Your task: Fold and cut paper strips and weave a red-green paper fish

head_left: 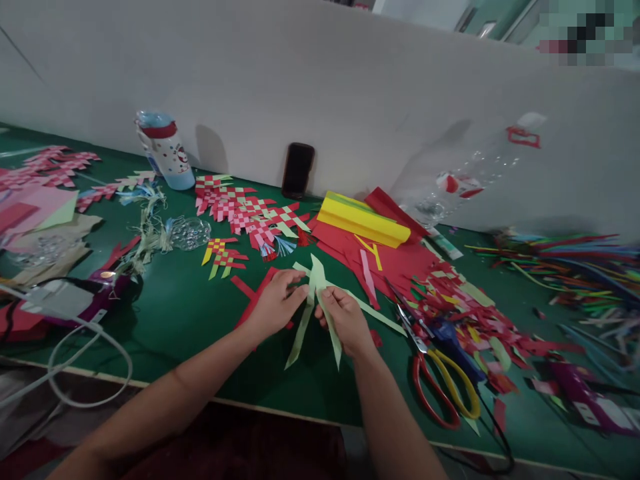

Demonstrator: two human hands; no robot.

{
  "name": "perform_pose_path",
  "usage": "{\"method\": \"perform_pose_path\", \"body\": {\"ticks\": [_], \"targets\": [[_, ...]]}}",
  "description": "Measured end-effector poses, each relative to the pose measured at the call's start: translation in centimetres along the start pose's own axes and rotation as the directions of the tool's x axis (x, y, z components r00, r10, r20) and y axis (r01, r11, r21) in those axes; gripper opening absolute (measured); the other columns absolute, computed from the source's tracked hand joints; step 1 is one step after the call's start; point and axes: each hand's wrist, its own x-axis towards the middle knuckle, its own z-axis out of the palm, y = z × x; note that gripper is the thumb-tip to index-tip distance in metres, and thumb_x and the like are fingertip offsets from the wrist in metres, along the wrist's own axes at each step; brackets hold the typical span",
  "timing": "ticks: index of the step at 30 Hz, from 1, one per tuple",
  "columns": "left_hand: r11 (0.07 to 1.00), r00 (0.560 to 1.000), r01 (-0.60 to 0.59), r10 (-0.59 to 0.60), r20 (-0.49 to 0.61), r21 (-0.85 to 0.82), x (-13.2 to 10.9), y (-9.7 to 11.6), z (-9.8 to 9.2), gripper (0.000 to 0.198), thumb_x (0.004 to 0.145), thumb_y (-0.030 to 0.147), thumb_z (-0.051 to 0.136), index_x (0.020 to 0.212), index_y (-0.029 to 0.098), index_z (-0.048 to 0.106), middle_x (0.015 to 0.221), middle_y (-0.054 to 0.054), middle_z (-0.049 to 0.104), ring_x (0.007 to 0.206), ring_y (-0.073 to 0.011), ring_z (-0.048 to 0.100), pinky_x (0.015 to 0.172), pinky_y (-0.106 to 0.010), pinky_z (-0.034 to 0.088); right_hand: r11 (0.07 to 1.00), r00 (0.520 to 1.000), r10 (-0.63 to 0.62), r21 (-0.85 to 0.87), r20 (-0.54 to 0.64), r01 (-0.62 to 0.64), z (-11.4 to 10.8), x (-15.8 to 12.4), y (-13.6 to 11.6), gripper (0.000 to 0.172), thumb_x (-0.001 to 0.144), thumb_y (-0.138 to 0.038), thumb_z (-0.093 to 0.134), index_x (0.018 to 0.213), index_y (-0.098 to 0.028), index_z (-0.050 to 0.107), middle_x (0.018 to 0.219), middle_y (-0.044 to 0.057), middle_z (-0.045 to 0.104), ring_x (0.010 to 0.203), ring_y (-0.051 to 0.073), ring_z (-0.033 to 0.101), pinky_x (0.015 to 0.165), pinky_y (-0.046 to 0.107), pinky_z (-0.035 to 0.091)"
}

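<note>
Over the green table, a light green paper strip (317, 270) stands folded at the top, its two tails spreading downward in an upside-down V. My right hand (344, 319) pinches its right tail between thumb and fingers. Against the left tail, my left hand (277, 300) is closed, thumb and fingertips at the strip's edge; the exact grip is partly hidden. Another pale green strip (377, 317) runs slanting behind both hands. Red paper strips (250, 300) lie beneath and beside my left hand. Scissors (425, 353) with red and yellow handles rest to the right of my right hand.
Woven paper pieces (240, 207) lie at the back, near a phone (299, 170) and a bottle (167, 153). Yellow paper (365, 220) sits on red sheets. Scraps (480, 313), a large plastic bottle (465, 180) and purple glue guns (585, 397) (107, 293) with cables surround the workspace.
</note>
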Motion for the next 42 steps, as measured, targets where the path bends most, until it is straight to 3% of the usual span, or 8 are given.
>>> {"method": "perform_pose_path", "body": {"ticks": [5,10,22,27,32,35,37,42], "targets": [[0.998,0.997,0.049,-0.046,0.063,-0.047,-0.1,-0.2,0.3,0.029,0.077,0.042,0.067,0.067,0.017,0.056,0.062,0.004,0.054,0.061,-0.0112,0.053,0.059,-0.022,0.043,0.998,0.989,0.012,0.062,0.146,-0.021,0.2,-0.6,-0.5,0.034,0.077,-0.051,0.066,0.088,-0.019,0.060,0.069,-0.002,0.063,0.055,0.009,0.053,0.051,0.021,0.042],[0.975,0.994,0.111,-0.108,0.026,-0.191,0.5,-0.3,-0.5,0.034,0.077,0.048,0.067,0.071,0.018,0.054,0.066,0.004,0.057,0.061,-0.0099,0.056,0.063,-0.023,0.048,0.991,0.961,0.067,0.091,0.269,-0.095,0.0,-0.9,-0.7,0.042,0.074,-0.040,0.073,0.108,-0.019,0.059,0.078,-0.001,0.067,0.059,0.009,0.056,0.054,0.021,0.043],[0.916,0.969,0.247,-0.230,0.091,-0.316,0.3,0.0,-1.3,0.039,0.075,0.052,0.070,0.087,0.018,0.055,0.072,0.002,0.062,0.062,-0.0112,0.062,0.055,-0.021,0.053,0.994,0.951,0.072,0.061,0.302,-0.095,0.2,-1.0,-0.4,0.031,0.081,-0.044,0.065,0.094,-0.017,0.062,0.085,0.003,0.070,0.059,0.009,0.059,0.051,0.021,0.045],[0.929,0.964,0.230,-0.177,0.200,-0.290,0.0,-0.1,-1.5,0.043,0.064,0.030,0.083,0.096,0.016,0.058,0.081,0.000,0.066,0.072,-0.0109,0.063,0.065,-0.020,0.053,0.993,0.959,0.081,0.063,0.271,-0.102,0.6,-1.0,-0.4,0.033,0.079,-0.046,0.066,0.093,-0.017,0.061,0.082,0.003,0.070,0.059,0.010,0.060,0.050,0.021,0.046],[0.922,0.969,0.242,-0.212,0.128,-0.302,0.0,-0.6,-1.9,0.037,0.067,0.028,0.080,0.095,0.017,0.059,0.073,0.003,0.061,0.068,-0.0095,0.061,0.063,-0.021,0.054,0.982,0.974,0.076,-0.186,0.213,-0.036,-0.6,-3.2,-0.6,0.027,0.082,-0.042,0.061,0.096,-0.020,0.063,0.083,0.004,0.072,0.067,0.015,0.065,0.060,0.027,0.051],[0.914,0.966,0.255,-0.228,0.120,-0.317,0.0,-0.5,-2.0,0.037,0.068,0.031,0.079,0.097,0.019,0.059,0.077,0.002,0.061,0.073,-0.0125,0.063,0.066,-0.026,0.058,0.891,0.990,-0.045,-0.453,-0.133,-0.021,-4.2,-5.6,0.1,0.034,0.084,-0.049,0.055,0.105,-0.024,0.064,0.095,0.006,0.072,0.081,0.021,0.067,0.074,0.035,0.053],[0.908,0.965,0.261,-0.235,0.115,-0.328,0.0,-0.4,-2.0,0.038,0.068,0.030,0.079,0.097,0.019,0.058,0.078,0.002,0.060,0.074,-0.0132,0.064,0.066,-0.028,0.059,0.762,0.916,-0.199,-0.643,-0.348,-0.078,-7.5,-7.3,1.1,0.038,0.084,-0.052,0.051,0.103,-0.023,0.065,0.098,0.009,0.071,0.085,0.025,0.066,0.079,0.040,0.052],[0.905,0.965,0.262,-0.239,0.110,-0.335,-0.3,-0.2,-1.9,0.036,0.070,0.029,0.077,0.098,0.018,0.057,0.079,0.002,0.059,0.073,-0.0125,0.063,0.064,-0.027,0.060,0.316,0.832,-0.384,-0.904,-0.400,-0.289,-13.8,-11.0,4.8,0.048,0.085,-0.052,0.039,0.105,-0.016,0.064,0.105,0.018,0.067,0.102,0.035,0.060,0.091,0.051,0.043]]}}
